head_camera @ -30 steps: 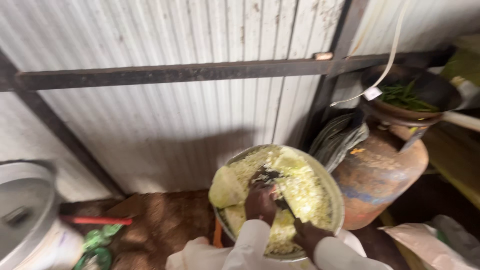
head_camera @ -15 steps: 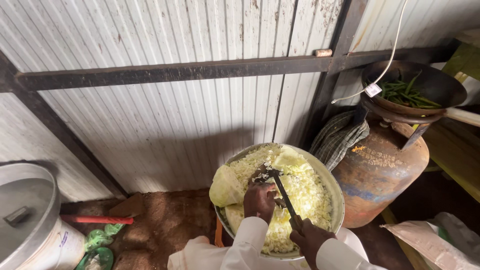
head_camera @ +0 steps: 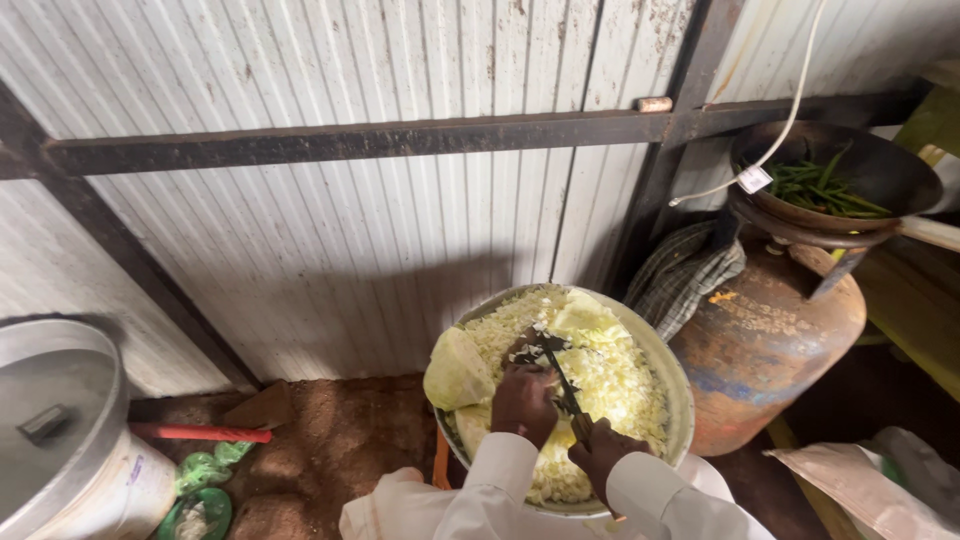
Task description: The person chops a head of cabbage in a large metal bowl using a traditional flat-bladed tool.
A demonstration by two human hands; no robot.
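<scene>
- nearest to us, our right hand (head_camera: 600, 455) is clenched round the handle of a dark knife (head_camera: 560, 375), blade slanting up and away over the bowl.
- our left hand (head_camera: 522, 400) is closed on a piece of cabbage (head_camera: 540, 352) just under the blade, knuckles up.
- to cut well here, we judge it best to keep the left fingertips curled back from the edge, shave thin slices, and let the shreds drop inside the rim.
- the cabbage sits in a wide, round metal bowl (head_camera: 680, 400); fine pale-yellow shreds fill it, with smooth, waxy, pale-green wedges (head_camera: 456, 370) lying on the heap.
- left of us, a white bucket with a flat grey metal lid (head_camera: 50, 420) stands on the bare brown earth floor (head_camera: 330, 440).
- right of the bowl, a rusty, rounded gas cylinder (head_camera: 765, 345) with a checked cloth (head_camera: 680, 275) beside it.
- above it, a dark round pan (head_camera: 880, 165) holds green beans (head_camera: 815, 190).
- farthest, a ribbed white metal wall (head_camera: 300, 250) crossed by a dark steel bar (head_camera: 350, 140).
</scene>
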